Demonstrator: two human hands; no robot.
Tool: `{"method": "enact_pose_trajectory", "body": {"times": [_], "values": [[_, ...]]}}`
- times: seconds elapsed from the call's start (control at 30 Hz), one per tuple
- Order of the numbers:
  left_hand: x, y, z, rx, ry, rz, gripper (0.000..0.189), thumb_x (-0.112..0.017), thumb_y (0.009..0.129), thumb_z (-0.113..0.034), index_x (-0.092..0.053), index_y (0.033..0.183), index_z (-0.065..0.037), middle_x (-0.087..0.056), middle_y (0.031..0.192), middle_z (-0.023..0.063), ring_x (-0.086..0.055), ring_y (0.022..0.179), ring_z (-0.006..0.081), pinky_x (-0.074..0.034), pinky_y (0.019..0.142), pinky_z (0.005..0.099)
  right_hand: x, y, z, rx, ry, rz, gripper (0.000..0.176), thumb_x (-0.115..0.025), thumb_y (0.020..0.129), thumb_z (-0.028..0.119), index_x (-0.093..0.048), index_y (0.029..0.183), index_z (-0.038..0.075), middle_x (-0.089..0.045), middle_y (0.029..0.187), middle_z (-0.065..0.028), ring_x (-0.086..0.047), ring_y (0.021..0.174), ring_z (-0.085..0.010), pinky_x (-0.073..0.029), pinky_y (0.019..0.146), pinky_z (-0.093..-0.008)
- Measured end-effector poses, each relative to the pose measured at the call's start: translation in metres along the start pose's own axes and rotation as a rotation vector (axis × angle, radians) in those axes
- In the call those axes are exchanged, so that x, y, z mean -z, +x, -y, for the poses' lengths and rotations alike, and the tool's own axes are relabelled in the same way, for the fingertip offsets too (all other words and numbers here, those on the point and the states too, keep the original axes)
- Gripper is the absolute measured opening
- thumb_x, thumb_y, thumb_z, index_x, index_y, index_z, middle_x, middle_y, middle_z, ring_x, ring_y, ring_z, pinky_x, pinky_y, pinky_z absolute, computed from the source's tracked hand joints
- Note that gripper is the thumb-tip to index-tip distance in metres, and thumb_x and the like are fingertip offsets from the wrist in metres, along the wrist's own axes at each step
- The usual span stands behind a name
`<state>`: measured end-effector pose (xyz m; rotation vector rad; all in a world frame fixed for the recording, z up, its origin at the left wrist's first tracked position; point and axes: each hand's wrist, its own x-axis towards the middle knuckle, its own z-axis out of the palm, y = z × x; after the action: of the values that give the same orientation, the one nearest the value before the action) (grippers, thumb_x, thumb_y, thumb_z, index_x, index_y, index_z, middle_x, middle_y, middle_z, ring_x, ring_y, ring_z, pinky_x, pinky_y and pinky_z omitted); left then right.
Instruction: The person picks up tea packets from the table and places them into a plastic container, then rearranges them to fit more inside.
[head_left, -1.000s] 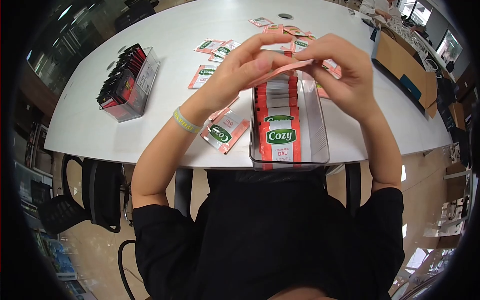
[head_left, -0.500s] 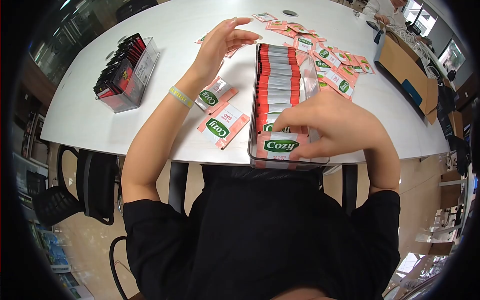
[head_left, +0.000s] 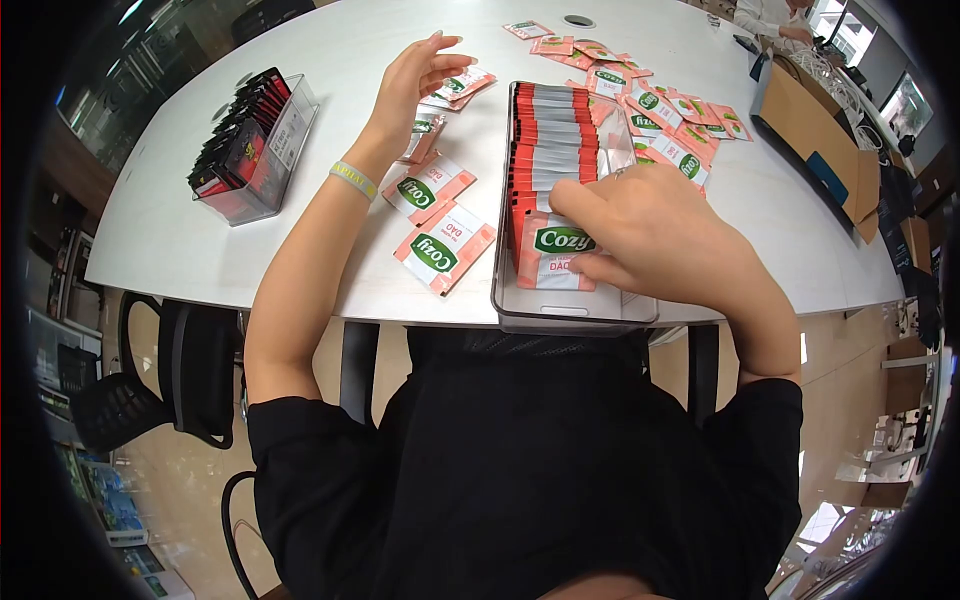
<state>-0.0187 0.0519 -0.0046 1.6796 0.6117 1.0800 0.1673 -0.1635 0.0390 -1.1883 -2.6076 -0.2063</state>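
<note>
A clear plastic box (head_left: 572, 309) near the table's front edge holds a long row of pink sachets (head_left: 556, 150) standing on edge. My right hand (head_left: 650, 235) reaches into its front half, fingers closed on the front Cozy sachet (head_left: 558, 262), which stands tilted against the row. My left hand (head_left: 412, 85) is raised over the table left of the box, fingers apart and nothing in them. Loose Cozy sachets (head_left: 445, 248) lie below it beside the box, and more sachets (head_left: 462, 86) lie just behind its fingers.
A second clear box (head_left: 250, 203) with dark red-and-black packets stands at the left. Right of and behind the long box spreads a pile of pink sachets (head_left: 670, 115). A cardboard box (head_left: 815, 150) with cables sits at the right, where another person (head_left: 770, 18) is at the far edge.
My right hand has pushed the front sachet back from the box's near wall, leaving a gap there. My left hand has moved left and slightly back, uncovering more loose sachets.
</note>
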Motion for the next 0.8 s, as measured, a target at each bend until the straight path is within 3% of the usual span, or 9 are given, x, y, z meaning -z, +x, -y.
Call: {"method": "enact_pose_trajectory", "body": {"times": [0.23,0.3,0.4,0.8], "values": [[0.003,0.002,0.005,0.074,0.060,-0.071,0.055,-0.040,0.092,-0.048,-0.052,0.121,-0.004,-0.064,0.104,0.0085,-0.054,0.101,0.0145,-0.035,0.089,0.0272,0.001,0.002,0.005,0.010,-0.143,-0.126,0.045,-0.079,0.056,0.023,-0.046,0.081,0.005,-0.053,0.053,-0.0052,-0.057,0.048,-0.0216,-0.040,0.041,-0.0320],[0.002,0.002,0.005,0.110,0.041,-0.099,0.055,-0.039,0.092,-0.049,-0.053,0.121,-0.004,-0.064,0.103,0.0081,-0.054,0.101,0.0139,-0.036,0.087,0.0263,0.007,0.003,0.010,-0.176,-0.169,0.035,0.047,-0.073,0.066,0.035,-0.046,0.092,0.006,-0.054,0.060,-0.0064,-0.055,0.056,-0.0270,-0.040,0.051,-0.0343],[0.003,0.002,0.006,0.113,0.032,-0.088,0.056,-0.038,0.092,-0.050,-0.053,0.120,-0.004,-0.064,0.103,0.0073,-0.054,0.101,0.0130,-0.036,0.085,0.0257,0.006,0.002,0.009,-0.209,-0.164,0.062,0.053,-0.072,0.066,0.038,-0.046,0.098,0.005,-0.055,0.061,-0.0068,-0.056,0.056,-0.0271,-0.040,0.051,-0.0342],[0.003,0.002,0.006,0.147,0.061,-0.105,0.055,-0.034,0.094,-0.048,-0.054,0.119,-0.004,-0.065,0.101,0.0049,-0.056,0.099,0.0124,-0.037,0.086,0.0256,0.009,0.000,0.010,-0.176,-0.113,0.060,0.049,-0.075,0.063,0.028,-0.048,0.099,0.007,-0.057,0.060,-0.0052,-0.057,0.056,-0.0251,-0.040,0.052,-0.0340]]}}
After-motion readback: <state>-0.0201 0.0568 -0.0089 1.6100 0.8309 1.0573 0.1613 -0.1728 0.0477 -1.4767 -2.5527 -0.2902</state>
